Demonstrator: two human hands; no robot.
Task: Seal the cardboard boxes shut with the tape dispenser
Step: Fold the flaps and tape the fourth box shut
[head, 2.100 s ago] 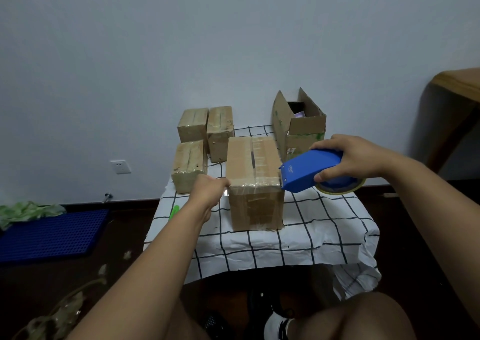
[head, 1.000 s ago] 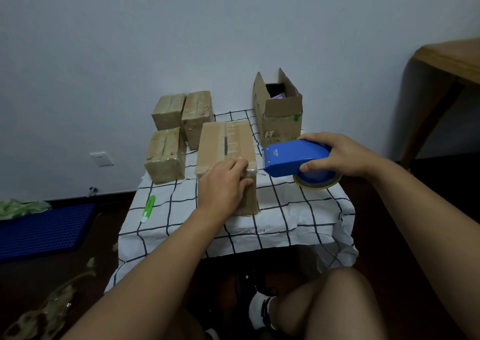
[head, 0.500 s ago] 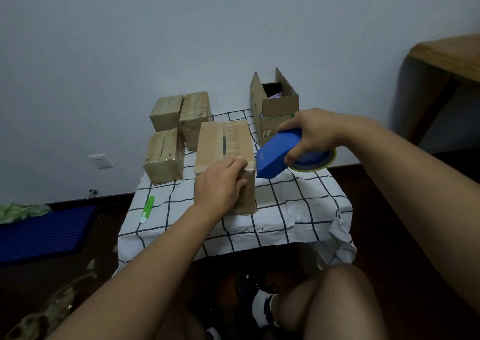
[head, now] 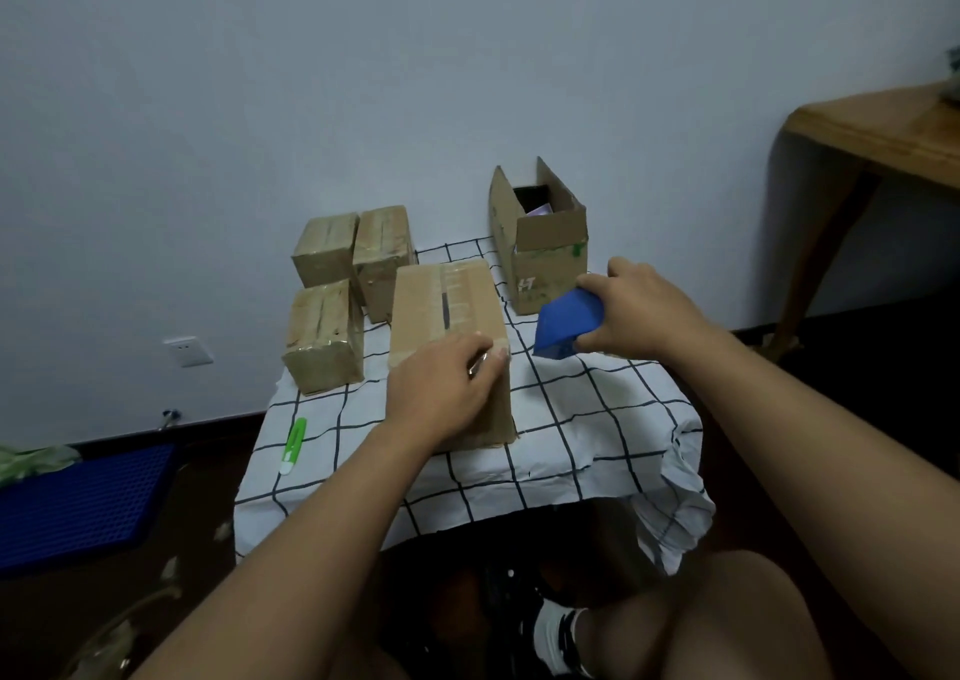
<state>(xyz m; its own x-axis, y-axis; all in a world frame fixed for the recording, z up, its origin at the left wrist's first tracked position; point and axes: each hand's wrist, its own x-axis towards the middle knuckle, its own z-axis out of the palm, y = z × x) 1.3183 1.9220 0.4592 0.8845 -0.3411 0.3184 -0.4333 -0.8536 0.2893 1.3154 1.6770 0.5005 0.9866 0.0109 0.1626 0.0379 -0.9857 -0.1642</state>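
A long cardboard box lies in the middle of the checked tablecloth, with clear tape along its top seam. My left hand rests on the box's near top edge, fingers bent over the corner and pressing the tape end there. My right hand grips the blue tape dispenser just right of the box, its nose pointing down and left, held a little above the cloth. An open cardboard box with raised flaps stands behind the dispenser.
Three taped small boxes stand at the table's back left. A green utility knife lies on the tablecloth at the front left. A wooden table is at the right, a blue mat on the floor at the left.
My left hand moved from the box's left side onto its near top edge. My right hand carried the dispenser away from the box's right edge and tipped its nose downward.
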